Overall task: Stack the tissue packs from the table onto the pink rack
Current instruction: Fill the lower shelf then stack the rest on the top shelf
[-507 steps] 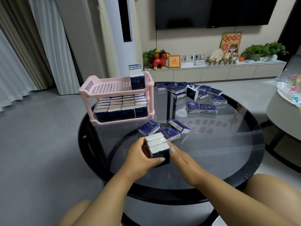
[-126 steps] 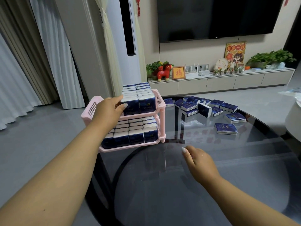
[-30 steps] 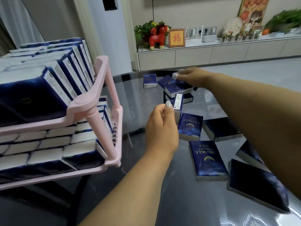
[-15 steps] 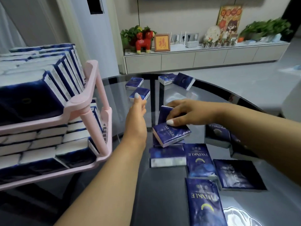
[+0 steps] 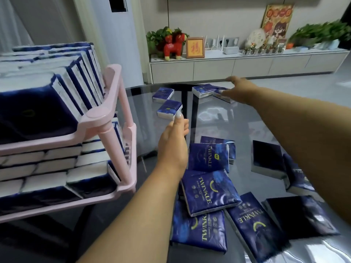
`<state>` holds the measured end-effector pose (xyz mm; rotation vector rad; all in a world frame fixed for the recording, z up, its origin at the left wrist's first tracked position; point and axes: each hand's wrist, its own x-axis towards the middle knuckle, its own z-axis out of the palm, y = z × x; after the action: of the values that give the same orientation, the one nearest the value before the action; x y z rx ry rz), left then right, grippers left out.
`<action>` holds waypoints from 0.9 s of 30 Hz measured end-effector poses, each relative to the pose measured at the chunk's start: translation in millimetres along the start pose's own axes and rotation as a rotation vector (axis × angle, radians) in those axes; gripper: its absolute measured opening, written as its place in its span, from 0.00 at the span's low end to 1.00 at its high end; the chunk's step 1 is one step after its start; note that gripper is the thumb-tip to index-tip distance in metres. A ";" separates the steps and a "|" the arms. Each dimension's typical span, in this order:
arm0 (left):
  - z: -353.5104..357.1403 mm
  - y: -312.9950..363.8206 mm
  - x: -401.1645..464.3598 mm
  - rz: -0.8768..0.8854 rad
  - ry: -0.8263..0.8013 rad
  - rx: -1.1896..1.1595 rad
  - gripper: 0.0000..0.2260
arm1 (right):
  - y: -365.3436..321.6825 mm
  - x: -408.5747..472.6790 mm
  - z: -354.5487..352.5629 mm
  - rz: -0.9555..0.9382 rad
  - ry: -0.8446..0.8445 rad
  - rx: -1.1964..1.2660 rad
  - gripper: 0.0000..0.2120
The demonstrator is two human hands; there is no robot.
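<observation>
The pink rack (image 5: 111, 118) stands at the left of the glass table (image 5: 218, 122), with blue-and-white tissue packs filling both tiers. Several loose blue packs (image 5: 208, 188) lie flat in front of me. My left hand (image 5: 173, 143) reaches forward, and its thumb tip touches the near corner of a small pack (image 5: 168, 110); another pack (image 5: 163, 94) lies just beyond. My right hand (image 5: 240, 90) stretches to the table's far edge with fingers spread, over two packs (image 5: 204, 90) there. It is blurred and holds nothing that I can see.
A long white console (image 5: 247, 67) runs along the back wall with a red horse figurine (image 5: 173, 47), a framed picture and plants. A white column unit (image 5: 123, 35) stands behind the rack. Grey floor lies beyond the table.
My right hand left the pack it was touching in the near pile and moved out to the far edge. My left hand edged forward to the small pack.
</observation>
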<state>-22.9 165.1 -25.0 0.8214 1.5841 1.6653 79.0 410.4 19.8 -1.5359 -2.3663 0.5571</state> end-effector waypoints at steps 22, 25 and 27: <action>-2.5 7.1 -1.5 0.079 0.228 -0.072 0.13 | -86.3 -68.0 30.9 -0.437 -0.212 0.208 0.22; -5.0 8.4 -2.2 0.086 0.240 -0.065 0.15 | -114.6 -48.3 53.7 -0.529 -0.331 -0.078 0.24; -6.4 9.1 -3.8 0.100 0.244 -0.032 0.15 | -112.9 -44.2 65.0 -0.571 -0.393 -0.220 0.24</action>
<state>-26.6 158.1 -16.2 0.7128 1.6972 1.9184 -22.2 317.5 12.6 -0.7853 -3.0756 0.5027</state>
